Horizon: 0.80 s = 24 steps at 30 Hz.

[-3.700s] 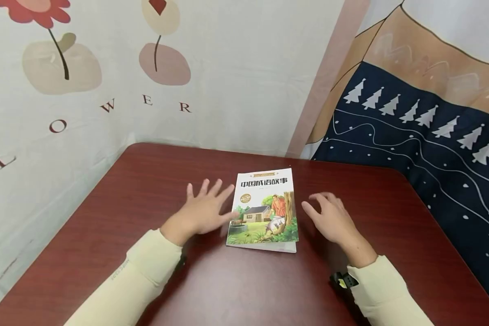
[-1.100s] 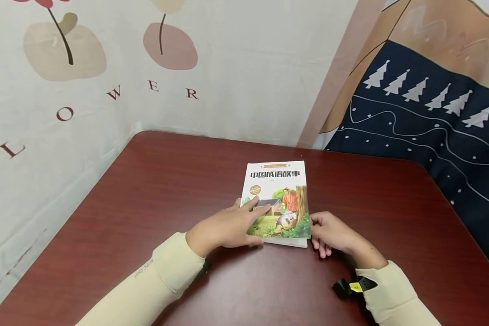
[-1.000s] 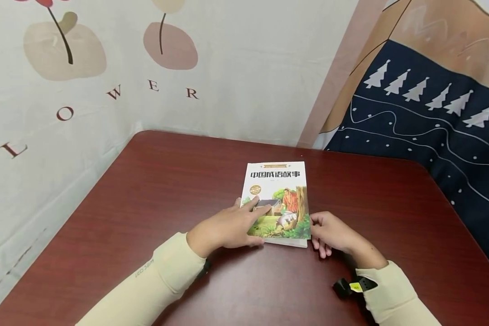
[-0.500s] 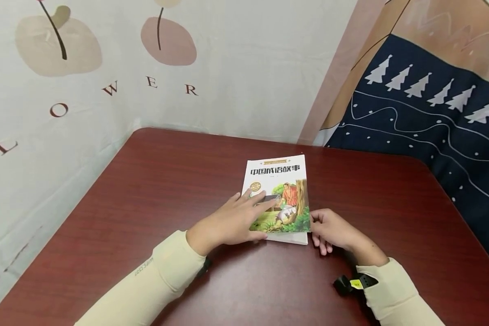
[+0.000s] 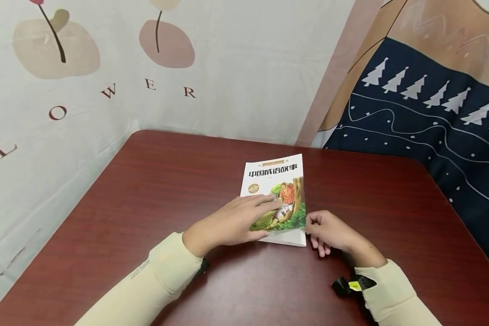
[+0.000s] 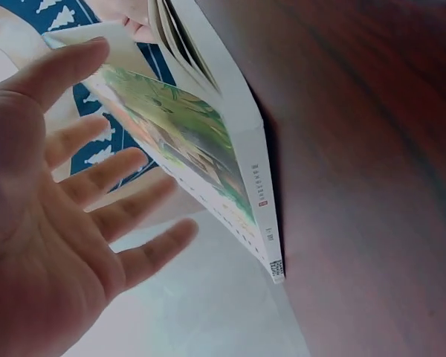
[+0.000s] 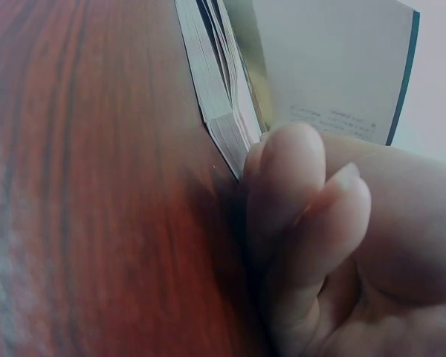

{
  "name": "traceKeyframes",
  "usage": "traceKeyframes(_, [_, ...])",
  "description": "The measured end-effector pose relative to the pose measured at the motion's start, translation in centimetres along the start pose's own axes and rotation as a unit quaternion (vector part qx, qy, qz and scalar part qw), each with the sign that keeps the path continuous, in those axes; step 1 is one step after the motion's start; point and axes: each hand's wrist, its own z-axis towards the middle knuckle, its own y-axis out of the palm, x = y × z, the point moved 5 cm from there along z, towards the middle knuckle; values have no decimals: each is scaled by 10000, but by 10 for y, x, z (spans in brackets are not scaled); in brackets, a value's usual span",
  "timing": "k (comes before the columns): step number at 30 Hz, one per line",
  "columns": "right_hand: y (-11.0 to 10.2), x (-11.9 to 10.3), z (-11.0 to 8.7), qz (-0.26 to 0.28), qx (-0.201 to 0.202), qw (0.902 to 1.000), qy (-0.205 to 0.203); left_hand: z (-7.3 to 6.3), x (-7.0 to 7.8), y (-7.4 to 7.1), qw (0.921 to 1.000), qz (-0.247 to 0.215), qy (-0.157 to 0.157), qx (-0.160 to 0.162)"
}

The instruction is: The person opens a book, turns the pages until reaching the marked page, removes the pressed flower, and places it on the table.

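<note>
A paperback book with a white, illustrated front cover lies face up on the table; its spine faces the left wrist camera. The cover is tilted up off the pages, and a pale page shows beneath its lower edge. My right hand is at the lower right corner, fingers curled, thumb and forefinger at the raised cover's edge. In the right wrist view the cover stands up behind the fingertips. My left hand is spread over the cover's lower left; the left wrist view shows its fingers apart from it.
The dark red-brown table has rounded far corners. A pale curtain with flower prints and letters hangs behind it, and a navy tree-print cloth hangs to the right. A black wrist device sits under the right sleeve.
Both hands have come in from beside the book to its lower part. The cover's right side has risen over the last second, and the left fingers have lifted off it.
</note>
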Motion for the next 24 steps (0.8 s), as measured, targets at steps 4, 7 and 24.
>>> traceKeyframes(4, [0,2,1,-34,59,9999,88,1,2,-3,9993,-19,261,281])
traceKeyframes(7, [-1,2,2,-153,128,9997,107,1,3,-5,9982,-21,375,472])
traceKeyframes(24, [-2,0,1,-184,114,9997,128,-3,13,-26,9930,335,484,1026])
